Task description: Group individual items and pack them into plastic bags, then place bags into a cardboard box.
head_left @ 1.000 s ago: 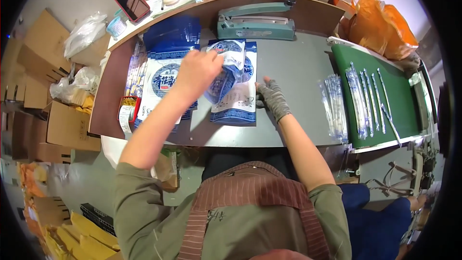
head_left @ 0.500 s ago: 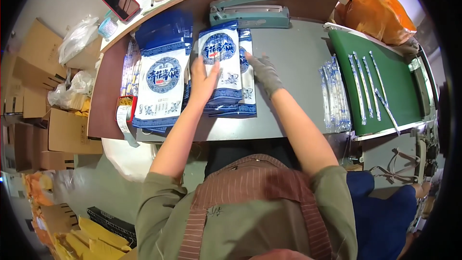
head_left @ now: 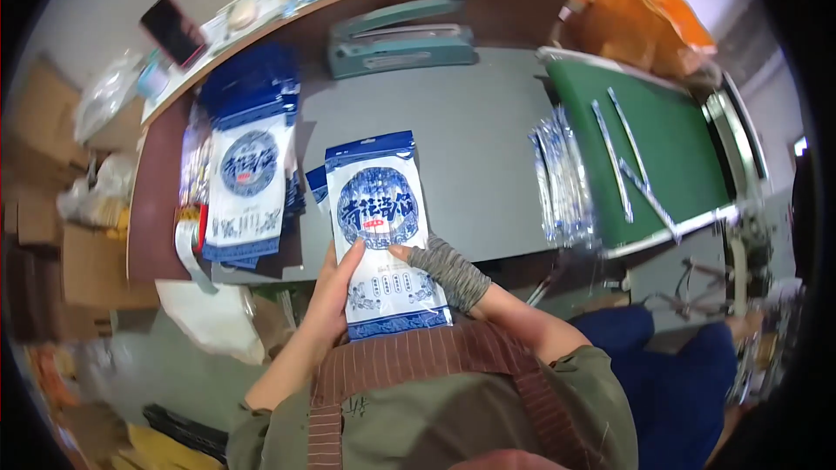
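Close to my body, a stack of white-and-blue printed plastic pouches (head_left: pixel 379 283) stands tilted, held between both hands. My left hand (head_left: pixel 331 296) grips its left edge, thumb on the front. My right hand (head_left: pixel 448 271), in a grey fingerless glove, closes on the right edge with its thumb also pressed on the front. The fingers behind the stack are hidden. A corner of another blue pouch (head_left: pixel 319 184) sticks out behind the left side. More such pouches (head_left: pixel 248 176) lie in a pile at the table's left.
A teal bag sealer (head_left: pixel 401 45) stands at the back of the grey table (head_left: pixel 470 148). Thin wrapped sticks (head_left: pixel 562 178) lie bundled at the right; a few more rest on a green conveyor belt (head_left: pixel 601 91). Beside the left pile hangs a tape roll (head_left: pixel 190 248). A person's dark-blue clothed leg (head_left: pixel 688 392) is at lower right.
My hands have lifted the pouches off the table and drawn them toward my body. Fewer sticks lie on the belt. The view has shifted.
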`<state>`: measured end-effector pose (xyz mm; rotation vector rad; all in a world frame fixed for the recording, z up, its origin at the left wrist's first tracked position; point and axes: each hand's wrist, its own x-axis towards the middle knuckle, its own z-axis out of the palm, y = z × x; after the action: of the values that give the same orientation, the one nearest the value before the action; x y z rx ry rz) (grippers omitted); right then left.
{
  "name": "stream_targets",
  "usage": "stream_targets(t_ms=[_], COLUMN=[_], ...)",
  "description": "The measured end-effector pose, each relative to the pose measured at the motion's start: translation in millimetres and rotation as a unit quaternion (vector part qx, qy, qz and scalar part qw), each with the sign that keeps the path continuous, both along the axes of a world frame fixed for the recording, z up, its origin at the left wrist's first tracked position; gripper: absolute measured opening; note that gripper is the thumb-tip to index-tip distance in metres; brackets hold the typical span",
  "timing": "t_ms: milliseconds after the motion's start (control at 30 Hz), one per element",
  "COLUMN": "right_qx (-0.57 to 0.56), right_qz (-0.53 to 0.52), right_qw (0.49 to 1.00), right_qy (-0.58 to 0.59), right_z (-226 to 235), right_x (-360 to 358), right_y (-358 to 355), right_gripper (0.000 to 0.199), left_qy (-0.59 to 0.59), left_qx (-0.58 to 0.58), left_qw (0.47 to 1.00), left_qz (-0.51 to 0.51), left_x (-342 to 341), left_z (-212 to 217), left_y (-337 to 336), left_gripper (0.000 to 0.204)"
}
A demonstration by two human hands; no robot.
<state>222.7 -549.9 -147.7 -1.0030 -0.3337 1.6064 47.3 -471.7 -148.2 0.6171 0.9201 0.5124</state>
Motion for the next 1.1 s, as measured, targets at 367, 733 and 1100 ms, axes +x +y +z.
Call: stream_targets(t_ms=[367, 733, 1100], right_qx=[0.135, 0.275, 0.178], right_qz=[0.203, 0.71, 0.687], right_qw=[0.934, 0.648, 0.704], right_qy=[-0.261, -0.032, -0.028], right_z=[58.9, 157.7, -1.5], right_x=[-74.5, -435.4, -464.9], right_y=[8.0, -65.2, 64.3], right_gripper=[0.049, 0.061, 0.08], left_qy=[-0.184, -0.138, 0.118], left_qx=[0.073, 0.173, -0.027], left_qw=[0.953, 0.692, 0.702], left_qz=[0.231, 0.687, 0.702], left_x=[-77.2, -368.0, -537.9], left_z=[31.4, 130.6, -45.5], left_y=[-77.0, -326.3, -489.4], left_gripper=[0.078, 0.042, 0.051])
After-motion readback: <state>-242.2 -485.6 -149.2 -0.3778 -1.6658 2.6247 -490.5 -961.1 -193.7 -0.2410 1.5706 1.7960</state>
